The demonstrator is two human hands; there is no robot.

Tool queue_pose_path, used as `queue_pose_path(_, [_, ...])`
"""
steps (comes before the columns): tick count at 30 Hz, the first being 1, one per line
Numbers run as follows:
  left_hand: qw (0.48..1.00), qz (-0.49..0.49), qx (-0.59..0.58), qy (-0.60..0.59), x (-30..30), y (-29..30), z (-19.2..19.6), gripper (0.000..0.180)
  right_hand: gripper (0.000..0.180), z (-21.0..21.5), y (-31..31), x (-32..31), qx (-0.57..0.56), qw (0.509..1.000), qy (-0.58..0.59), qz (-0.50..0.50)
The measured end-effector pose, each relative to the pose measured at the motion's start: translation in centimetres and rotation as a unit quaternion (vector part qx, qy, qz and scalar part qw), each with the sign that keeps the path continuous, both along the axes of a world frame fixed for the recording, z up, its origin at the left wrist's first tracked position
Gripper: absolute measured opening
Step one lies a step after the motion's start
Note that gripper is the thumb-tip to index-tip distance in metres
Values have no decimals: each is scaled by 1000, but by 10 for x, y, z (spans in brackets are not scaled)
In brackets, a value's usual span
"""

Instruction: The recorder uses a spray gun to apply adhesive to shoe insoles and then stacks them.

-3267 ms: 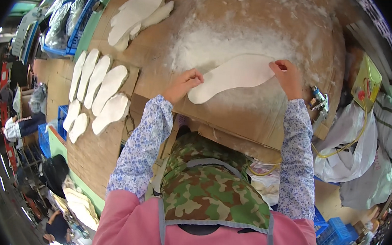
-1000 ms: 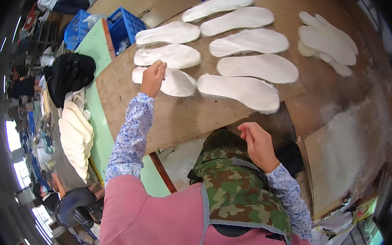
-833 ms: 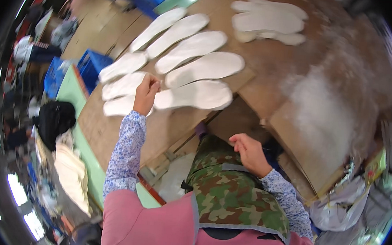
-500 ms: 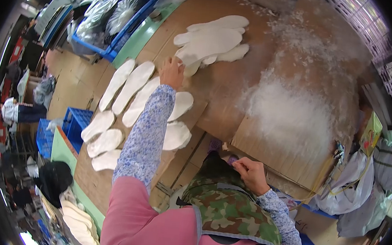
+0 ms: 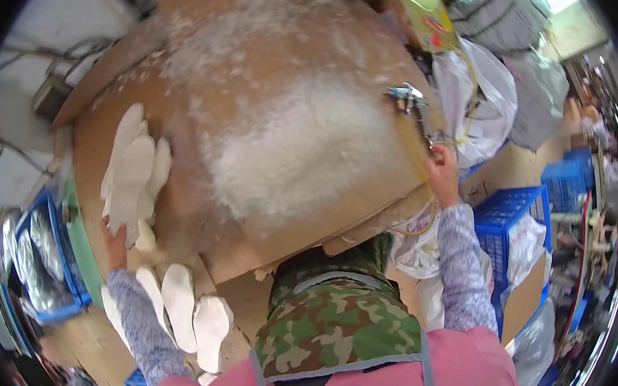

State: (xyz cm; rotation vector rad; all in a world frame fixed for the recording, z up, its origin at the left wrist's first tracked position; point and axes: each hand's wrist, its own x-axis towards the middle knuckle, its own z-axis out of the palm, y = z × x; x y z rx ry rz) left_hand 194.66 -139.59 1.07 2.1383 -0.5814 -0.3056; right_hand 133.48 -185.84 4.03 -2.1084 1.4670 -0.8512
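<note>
At the left of the cardboard-covered table lies a pile of white insoles, overlapping one another. My left hand is at the near end of this pile, its thumb and fingers closed on the heel end of an insole. My right hand reaches to the table's right side and grips the lower end of a metal spray gun, which has a yellowish hose. Nearer to me, below the pile, more white insoles lie side by side on a board, partly covered by my left forearm.
White fluffy residue coats the middle of the cardboard. Beyond the gun are a yellow-green tin and white plastic bags. Blue crates stand at the right and left. Cables hang at the far left.
The view has swung to the right. My right hand has gone from in front of my apron to the spray gun and closed on it. My left hand stays by the insole pile.
</note>
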Motion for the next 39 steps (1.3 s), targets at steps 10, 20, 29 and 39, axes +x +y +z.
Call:
queue_pose_path(10, [955, -225, -165, 102, -213, -241, 206, 63, 53, -71, -140, -15, 141, 989, 47, 12])
queue_pose_path(20, [890, -258, -24, 375, -296, -262, 60, 48, 40, 37, -113, -9, 147, 981, -87, 92])
queue_pose_path(29, [920, -181, -85, 338, -312, -197, 4, 42, 57, 120, -17, -2, 528, 790, -228, 212])
queue_pose_path(39, [967, -126, 108, -192, -338, -207, 35, 29, 34, 101, 11, 49, 531, 802, -108, 252])
